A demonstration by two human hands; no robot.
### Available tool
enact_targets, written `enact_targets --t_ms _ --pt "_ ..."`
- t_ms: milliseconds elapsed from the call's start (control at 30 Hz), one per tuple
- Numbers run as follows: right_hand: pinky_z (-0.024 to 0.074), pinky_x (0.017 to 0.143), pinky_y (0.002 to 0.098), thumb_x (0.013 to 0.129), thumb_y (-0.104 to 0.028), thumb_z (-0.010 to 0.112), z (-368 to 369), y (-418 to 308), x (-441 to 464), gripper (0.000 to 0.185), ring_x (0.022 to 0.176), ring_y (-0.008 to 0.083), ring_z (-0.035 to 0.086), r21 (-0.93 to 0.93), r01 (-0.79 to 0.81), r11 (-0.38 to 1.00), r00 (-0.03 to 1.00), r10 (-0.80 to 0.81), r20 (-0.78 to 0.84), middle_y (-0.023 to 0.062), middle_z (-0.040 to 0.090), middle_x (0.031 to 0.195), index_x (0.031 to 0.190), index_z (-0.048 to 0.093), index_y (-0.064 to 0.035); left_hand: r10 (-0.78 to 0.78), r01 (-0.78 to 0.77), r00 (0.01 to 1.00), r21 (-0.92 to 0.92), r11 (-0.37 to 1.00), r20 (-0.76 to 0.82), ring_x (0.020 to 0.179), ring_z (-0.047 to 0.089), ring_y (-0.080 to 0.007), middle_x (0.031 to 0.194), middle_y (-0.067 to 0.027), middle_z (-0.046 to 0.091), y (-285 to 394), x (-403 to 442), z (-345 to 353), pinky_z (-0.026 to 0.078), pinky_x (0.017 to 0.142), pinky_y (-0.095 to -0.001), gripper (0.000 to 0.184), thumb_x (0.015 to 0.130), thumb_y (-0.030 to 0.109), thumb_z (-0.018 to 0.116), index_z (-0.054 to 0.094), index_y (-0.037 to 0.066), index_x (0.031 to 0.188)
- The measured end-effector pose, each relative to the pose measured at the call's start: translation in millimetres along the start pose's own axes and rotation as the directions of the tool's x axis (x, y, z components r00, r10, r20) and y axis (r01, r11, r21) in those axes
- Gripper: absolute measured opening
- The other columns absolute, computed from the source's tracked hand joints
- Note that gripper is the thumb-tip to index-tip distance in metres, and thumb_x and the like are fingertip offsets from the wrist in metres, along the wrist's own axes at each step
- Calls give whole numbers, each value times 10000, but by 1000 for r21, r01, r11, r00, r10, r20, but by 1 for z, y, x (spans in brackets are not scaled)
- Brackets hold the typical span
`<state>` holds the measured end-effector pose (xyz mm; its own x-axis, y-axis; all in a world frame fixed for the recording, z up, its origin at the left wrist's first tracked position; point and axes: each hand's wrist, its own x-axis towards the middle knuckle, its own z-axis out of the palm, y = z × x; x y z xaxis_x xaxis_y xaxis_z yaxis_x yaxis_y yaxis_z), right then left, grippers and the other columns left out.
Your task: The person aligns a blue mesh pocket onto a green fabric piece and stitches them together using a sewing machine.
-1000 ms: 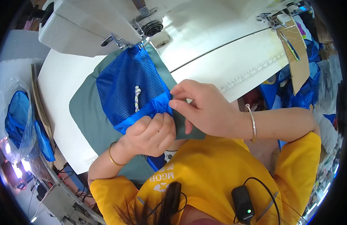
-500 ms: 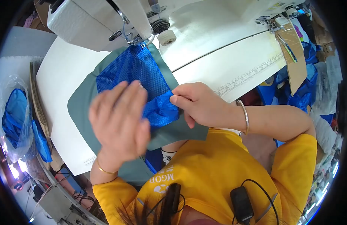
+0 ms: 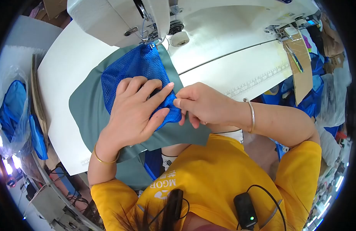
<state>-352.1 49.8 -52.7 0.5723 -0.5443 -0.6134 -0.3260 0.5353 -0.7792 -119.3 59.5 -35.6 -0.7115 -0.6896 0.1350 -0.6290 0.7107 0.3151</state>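
A blue mesh fabric piece (image 3: 130,65) lies over a larger grey-green fabric sheet (image 3: 87,102), its far corner under the presser foot (image 3: 151,45) of a white sewing machine (image 3: 112,23). My left hand (image 3: 137,106) rests flat on the mesh with fingers spread, pressing it down. At the right edge of the mesh, my right hand (image 3: 197,104) pinches the blue fabric between thumb and forefinger. Part of the mesh is hidden beneath my left hand.
The white machine table (image 3: 62,127) has a printed ruler scale (image 3: 259,81) near its front edge. A cardboard piece (image 3: 301,65) with a pen (image 3: 294,57) hangs at the right. To the left is a clear plastic bag (image 3: 12,111) holding blue fabric.
My left hand, blurred above the mesh before, now lies on it. My right hand keeps its pinch on the edge. The view has shifted slightly, moving the machine rightward.
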Motion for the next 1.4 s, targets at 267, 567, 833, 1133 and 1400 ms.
enact_targets --t_ms 267,567,833,1133,1400 --pt "520 509 366 1054 -218 581 18 36 -6 281 546 203 661 -448 292 845 911 -388 -138 100 733 773 861 630 -19 -7 7 1000 94 996 -4 1280 535 -348 1357 -131 625 3 2 5 378 1103 -472 435 954 341 660 738 62 1278" --pt "473 1132 466 917 -176 687 17 76 -33 415 1318 365 579 -930 346 -122 496 -818 291 220 659 1288 1219 675 110 -24 14 997 122 992 77 1468 480 -349 1576 -141 538 5 2 8 345 1192 -506 491 970 370 653 678 109 1386" --pt "546 1045 437 892 -179 756 8 70 -28 393 1245 324 645 -900 412 -141 474 -811 344 183 684 1279 1202 717 60 -46 42 995 58 997 85 1483 462 -340 1601 -126 517 -3 -3 6 359 1165 -497 516 971 407 664 669 124 1403" --pt "493 1103 459 944 -206 701 3 67 -25 337 1270 320 618 -888 442 -127 464 -815 347 173 689 1273 1163 725 49 -36 31 992 40 999 119 1497 444 -328 1618 -108 500 -4 0 6 363 1156 -485 548 958 442 679 665 143 1417" --pt "486 1113 461 941 -201 705 3 64 -25 323 1277 313 621 -896 432 -104 471 -822 322 158 697 1261 1149 728 46 -54 48 992 53 997 117 1495 444 -335 1615 -119 501 -4 2 5 362 1155 -489 566 948 456 681 663 133 1413"
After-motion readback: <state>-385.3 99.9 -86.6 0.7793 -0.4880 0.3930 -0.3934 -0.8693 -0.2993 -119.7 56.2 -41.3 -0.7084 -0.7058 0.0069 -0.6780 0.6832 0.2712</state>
